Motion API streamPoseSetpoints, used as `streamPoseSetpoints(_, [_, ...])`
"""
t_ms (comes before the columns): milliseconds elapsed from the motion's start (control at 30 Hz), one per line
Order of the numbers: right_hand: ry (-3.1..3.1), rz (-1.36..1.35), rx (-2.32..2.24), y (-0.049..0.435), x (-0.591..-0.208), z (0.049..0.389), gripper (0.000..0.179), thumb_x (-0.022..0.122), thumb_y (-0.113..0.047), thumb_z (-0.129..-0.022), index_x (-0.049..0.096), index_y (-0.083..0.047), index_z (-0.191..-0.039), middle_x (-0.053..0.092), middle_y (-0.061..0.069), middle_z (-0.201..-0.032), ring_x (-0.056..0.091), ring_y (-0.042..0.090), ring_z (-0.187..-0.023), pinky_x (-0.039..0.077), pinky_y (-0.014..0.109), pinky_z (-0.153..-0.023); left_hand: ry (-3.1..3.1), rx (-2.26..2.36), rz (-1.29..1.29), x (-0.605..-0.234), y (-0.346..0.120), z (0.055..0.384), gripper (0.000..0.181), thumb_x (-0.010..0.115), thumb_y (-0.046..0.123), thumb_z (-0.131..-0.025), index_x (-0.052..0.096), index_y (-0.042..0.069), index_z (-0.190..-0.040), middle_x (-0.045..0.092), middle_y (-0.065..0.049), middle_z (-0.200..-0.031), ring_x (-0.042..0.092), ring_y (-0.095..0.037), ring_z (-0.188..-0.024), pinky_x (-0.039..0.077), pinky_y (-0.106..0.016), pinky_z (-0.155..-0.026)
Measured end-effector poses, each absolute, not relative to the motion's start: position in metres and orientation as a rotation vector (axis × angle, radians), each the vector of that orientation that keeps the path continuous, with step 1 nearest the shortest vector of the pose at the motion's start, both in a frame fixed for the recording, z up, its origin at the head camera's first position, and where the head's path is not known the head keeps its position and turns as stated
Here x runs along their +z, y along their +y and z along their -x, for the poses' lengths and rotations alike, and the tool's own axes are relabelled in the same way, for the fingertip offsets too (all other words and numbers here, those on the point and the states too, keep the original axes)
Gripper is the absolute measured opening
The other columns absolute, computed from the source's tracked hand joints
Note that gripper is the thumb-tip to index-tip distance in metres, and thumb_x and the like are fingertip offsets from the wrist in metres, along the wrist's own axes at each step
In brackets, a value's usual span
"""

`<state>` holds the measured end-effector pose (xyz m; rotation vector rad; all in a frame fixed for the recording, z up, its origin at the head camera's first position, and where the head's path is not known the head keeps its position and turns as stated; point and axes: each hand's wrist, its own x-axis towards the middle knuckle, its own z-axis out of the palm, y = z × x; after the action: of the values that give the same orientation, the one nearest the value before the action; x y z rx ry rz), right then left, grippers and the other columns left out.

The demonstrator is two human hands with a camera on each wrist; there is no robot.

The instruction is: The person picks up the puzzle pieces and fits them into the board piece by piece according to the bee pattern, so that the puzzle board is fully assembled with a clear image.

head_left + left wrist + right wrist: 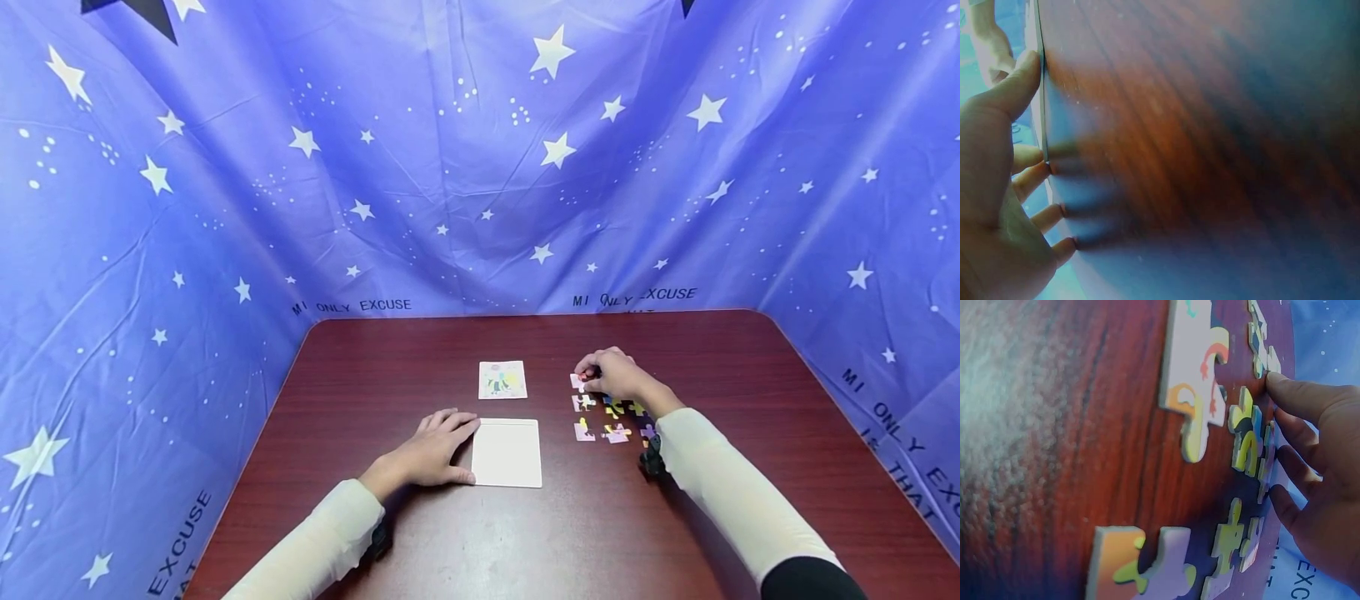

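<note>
My left hand (435, 450) lies along the left side of a white square board (507, 452). Its thumb is at the near corner and its index finger at the far corner, with the fingers spread. In the left wrist view, the thumb (1022, 81) meets the board's thin edge and other fingertips rest on the table. Over at the puzzle pieces, my right hand (618, 375) pinches a pink and red puzzle piece (577, 381) between thumb and index finger. Below it lie a white and yellow piece (582, 402) and a lilac and yellow piece (584, 430).
A small square picture card (503, 380) lies beyond the white board. More loose pieces, such as a pink and yellow one (617, 433), lie under and beside my right wrist. A blue star-patterned curtain (450, 167) rises behind the dark red table (360, 358).
</note>
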<state>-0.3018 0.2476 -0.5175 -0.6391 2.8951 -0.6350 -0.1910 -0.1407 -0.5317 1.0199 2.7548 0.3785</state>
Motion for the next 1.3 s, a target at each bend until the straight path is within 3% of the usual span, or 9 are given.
streamPoseSetpoints(333, [2.912, 0.616, -0.646, 0.246, -0.519, 0.304, 0.02, 0.082, -0.019, -0.083, 0.069, -0.02, -0.098, 0.066, -0.002, -0.095, 0.054, 0.031, -0.104, 0.04, 0.049, -0.084, 2.748, 0.364, -1.006, -0.531, -0.141, 0.19, 0.094, 0.073, 0.06, -0.085, 0.037, 0.013, -0.158, 0.04, -0.005, -0.16, 0.033, -0.041, -0.149, 0.029, -0.062, -0.118])
streamPoseSetpoints(600, [2.909, 0.699, -0.778, 0.249, -0.52, 0.307, 0.023, 0.081, -0.01, -0.083, 0.06, -0.015, -0.089, 0.064, -0.005, -0.081, 0.055, 0.014, -0.078, 0.043, 0.034, -0.076, 2.759, 0.363, -1.013, -0.528, -0.142, 0.189, 0.094, 0.073, 0.06, -0.085, 0.038, 0.012, -0.158, 0.041, -0.007, -0.16, 0.033, -0.042, -0.148, 0.03, -0.062, -0.117])
streamPoseSetpoints(967, [2.869, 0.621, -0.931, 0.249, -0.518, 0.301, 0.004, 0.072, -0.018, -0.095, 0.069, -0.016, -0.097, 0.071, -0.007, -0.081, 0.059, 0.009, -0.071, 0.047, 0.028, -0.067, 2.756, 0.341, -1.002, -0.527, -0.14, 0.188, 0.093, 0.072, 0.06, -0.086, 0.038, 0.013, -0.158, 0.041, -0.007, -0.16, 0.034, -0.041, -0.148, 0.031, -0.062, -0.118])
streamPoseSetpoints(1300, [2.79, 0.676, -1.085, 0.235, -0.508, 0.292, 0.007, 0.073, -0.017, -0.094, 0.073, -0.014, -0.101, 0.075, -0.003, -0.083, 0.064, 0.007, -0.068, 0.049, 0.024, -0.062, 2.758, 0.346, -1.012, -0.526, -0.14, 0.188, 0.093, 0.072, 0.06, -0.086, 0.037, 0.012, -0.158, 0.041, -0.008, -0.16, 0.034, -0.042, -0.148, 0.031, -0.062, -0.118])
